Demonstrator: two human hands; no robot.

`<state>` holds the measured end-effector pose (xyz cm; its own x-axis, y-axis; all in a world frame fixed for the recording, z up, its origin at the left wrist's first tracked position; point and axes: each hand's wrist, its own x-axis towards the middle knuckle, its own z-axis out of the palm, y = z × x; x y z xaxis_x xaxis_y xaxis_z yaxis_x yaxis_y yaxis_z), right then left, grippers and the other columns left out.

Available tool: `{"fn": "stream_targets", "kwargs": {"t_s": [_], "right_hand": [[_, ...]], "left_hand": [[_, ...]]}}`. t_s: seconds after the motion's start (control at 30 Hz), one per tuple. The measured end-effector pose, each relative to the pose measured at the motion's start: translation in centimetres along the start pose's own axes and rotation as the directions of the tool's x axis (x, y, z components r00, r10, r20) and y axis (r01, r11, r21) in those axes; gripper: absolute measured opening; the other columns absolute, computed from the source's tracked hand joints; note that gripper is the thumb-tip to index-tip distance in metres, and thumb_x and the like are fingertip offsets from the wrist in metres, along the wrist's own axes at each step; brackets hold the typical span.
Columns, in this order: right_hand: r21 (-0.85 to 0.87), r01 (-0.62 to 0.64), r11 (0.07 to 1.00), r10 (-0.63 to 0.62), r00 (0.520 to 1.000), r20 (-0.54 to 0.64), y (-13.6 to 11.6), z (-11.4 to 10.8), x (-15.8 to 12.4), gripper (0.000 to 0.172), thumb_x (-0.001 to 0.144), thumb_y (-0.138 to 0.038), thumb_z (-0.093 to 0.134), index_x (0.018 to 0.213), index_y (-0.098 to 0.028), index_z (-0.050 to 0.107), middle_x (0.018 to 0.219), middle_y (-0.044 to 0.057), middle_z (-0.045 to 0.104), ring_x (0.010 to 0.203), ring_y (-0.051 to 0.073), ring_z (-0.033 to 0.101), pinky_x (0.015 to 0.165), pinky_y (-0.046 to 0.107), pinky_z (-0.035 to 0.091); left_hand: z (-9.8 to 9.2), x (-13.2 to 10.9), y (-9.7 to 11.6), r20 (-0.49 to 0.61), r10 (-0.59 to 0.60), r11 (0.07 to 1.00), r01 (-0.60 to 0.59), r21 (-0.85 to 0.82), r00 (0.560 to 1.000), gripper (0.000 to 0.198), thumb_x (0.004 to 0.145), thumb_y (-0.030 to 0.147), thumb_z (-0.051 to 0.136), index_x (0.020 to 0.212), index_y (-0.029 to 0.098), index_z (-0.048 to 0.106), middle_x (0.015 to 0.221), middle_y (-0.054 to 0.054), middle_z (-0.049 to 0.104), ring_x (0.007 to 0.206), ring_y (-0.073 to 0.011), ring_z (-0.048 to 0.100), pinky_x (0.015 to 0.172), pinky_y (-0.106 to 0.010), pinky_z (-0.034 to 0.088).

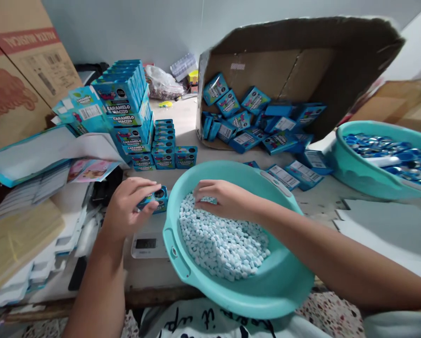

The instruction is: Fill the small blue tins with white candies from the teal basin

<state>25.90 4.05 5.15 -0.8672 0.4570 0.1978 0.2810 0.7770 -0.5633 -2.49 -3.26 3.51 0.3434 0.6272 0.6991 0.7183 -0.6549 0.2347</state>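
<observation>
My left hand point(131, 202) is closed around a small blue candy box point(163, 199), thumb on the near side and fingers on the far side. The box stands at the digital scale point(145, 245), whose display faces me; my hand hides part of both. A turquoise basin point(280, 286) on my right holds a heap of small pale blue and white candies point(227, 249). Inside it, at the heap's far left, my right hand point(213, 195) has its fingers curled down into the candies, with some showing between thumb and fingers.
Stacked blue candy boxes point(129, 134) stand behind my left hand. A tipped cardboard carton point(302, 70) spills more boxes point(280, 141) behind the basin. At right is another turquoise basin point(358, 176) of blue-wrapped items. Papers and flattened packaging point(30, 202) crowd the left.
</observation>
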Motion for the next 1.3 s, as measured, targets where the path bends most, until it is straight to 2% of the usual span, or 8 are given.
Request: {"fn": "stream_targets", "kwargs": {"t_s": [0.17, 0.27, 0.43, 0.53, 0.83, 1.03, 1.17, 1.3], "right_hand": [[-0.027, -0.092, 0.995, 0.093, 0.995, 0.034, -0.4, -0.9, -0.1, 0.014, 0.098, -0.02, 0.061, 0.094, -0.017, 0.073, 0.101, 0.009, 0.07, 0.09, 0.02, 0.068, 0.084, 0.034, 0.053], [-0.09, -0.195, 0.977, 0.205, 0.971, 0.12, -0.7, -1.1, -0.1, 0.016, 0.098, -0.023, 0.06, 0.102, -0.015, 0.073, 0.109, 0.012, 0.069, 0.094, 0.023, 0.068, 0.086, 0.036, 0.053], [-0.239, -0.331, 0.913, 0.403, 0.818, 0.409, -0.1, 0.1, -0.4, 0.057, 0.087, -0.031, 0.077, 0.139, -0.017, 0.059, 0.147, 0.018, 0.051, 0.125, 0.037, 0.06, 0.102, 0.048, 0.051], [-0.3, -0.315, 0.901, 0.427, 0.771, 0.473, 0.0, 0.7, -0.4, 0.075, 0.08, -0.033, 0.083, 0.147, -0.019, 0.052, 0.156, 0.019, 0.04, 0.131, 0.04, 0.056, 0.103, 0.049, 0.052], [-0.288, -0.321, 0.902, 0.423, 0.79, 0.444, -0.2, 0.9, 0.0, 0.076, 0.075, -0.032, 0.089, 0.142, -0.017, 0.057, 0.142, 0.018, 0.051, 0.124, 0.039, 0.06, 0.1, 0.049, 0.053], [-0.282, -0.31, 0.908, 0.409, 0.8, 0.439, -0.1, 0.9, 0.0, 0.074, 0.074, -0.029, 0.09, 0.14, -0.012, 0.059, 0.138, 0.021, 0.054, 0.12, 0.039, 0.062, 0.098, 0.047, 0.053], [-0.282, -0.274, 0.92, 0.373, 0.832, 0.411, 0.2, 0.9, -0.2, 0.076, 0.07, -0.03, 0.092, 0.137, -0.014, 0.061, 0.134, 0.019, 0.057, 0.115, 0.037, 0.065, 0.093, 0.043, 0.055], [-0.304, -0.249, 0.919, 0.359, 0.847, 0.393, 0.4, 0.9, -0.3, 0.075, 0.068, -0.032, 0.093, 0.135, -0.016, 0.063, 0.132, 0.018, 0.06, 0.106, 0.034, 0.068, 0.084, 0.038, 0.055]], "left_hand": [[-0.3, -0.3, 0.2, -0.148, -0.157, 0.984, 0.168, 0.06, 0.976, 0.043, 0.105, 0.044, 0.039, 0.126, 0.02, 0.067, 0.112, -0.012, 0.07, 0.107, -0.0245, 0.066, 0.094, -0.039, 0.051], [-0.4, -0.5, -0.2, -0.068, -0.19, 0.975, 0.196, 0.108, 0.979, 0.046, 0.105, 0.046, 0.038, 0.122, 0.018, 0.068, 0.111, -0.012, 0.07, 0.104, -0.0257, 0.066, 0.09, -0.039, 0.051], [-0.3, -0.6, -1.0, 0.074, -0.17, 0.978, 0.159, 0.136, 0.983, 0.046, 0.104, 0.048, 0.04, 0.123, 0.017, 0.067, 0.111, -0.012, 0.073, 0.102, -0.0265, 0.068, 0.087, -0.039, 0.051], [-0.3, -0.6, -0.9, 0.07, -0.157, 0.979, 0.145, 0.143, 0.985, 0.047, 0.104, 0.048, 0.039, 0.125, 0.016, 0.066, 0.112, -0.013, 0.073, 0.101, -0.0267, 0.068, 0.086, -0.039, 0.05], [-0.9, -0.3, -0.3, 0.022, -0.164, 0.973, 0.158, 0.167, 0.986, 0.049, 0.105, 0.049, 0.036, 0.124, 0.015, 0.067, 0.11, -0.013, 0.072, 0.101, -0.026, 0.068, 0.086, -0.038, 0.05], [-0.5, -0.2, -0.4, 0.134, -0.163, 0.981, 0.146, 0.126, 0.978, 0.059, 0.096, 0.064, 0.049, 0.129, 0.017, 0.064, 0.112, -0.012, 0.075, 0.102, -0.0272, 0.071, 0.089, -0.038, 0.054], [-0.2, -0.3, -0.4, 0.275, -0.273, 0.962, 0.255, 0.102, 0.922, 0.064, 0.092, 0.069, 0.055, 0.132, 0.02, 0.065, 0.117, -0.011, 0.075, 0.107, -0.0291, 0.071, 0.093, -0.04, 0.055], [-1.1, 0.0, -0.7, 0.364, -0.425, 0.89, 0.455, 0.004, 0.828, 0.058, 0.084, 0.069, 0.065, 0.121, 0.024, 0.071, 0.115, -0.008, 0.076, 0.102, -0.0277, 0.072, 0.078, -0.034, 0.058]]}}
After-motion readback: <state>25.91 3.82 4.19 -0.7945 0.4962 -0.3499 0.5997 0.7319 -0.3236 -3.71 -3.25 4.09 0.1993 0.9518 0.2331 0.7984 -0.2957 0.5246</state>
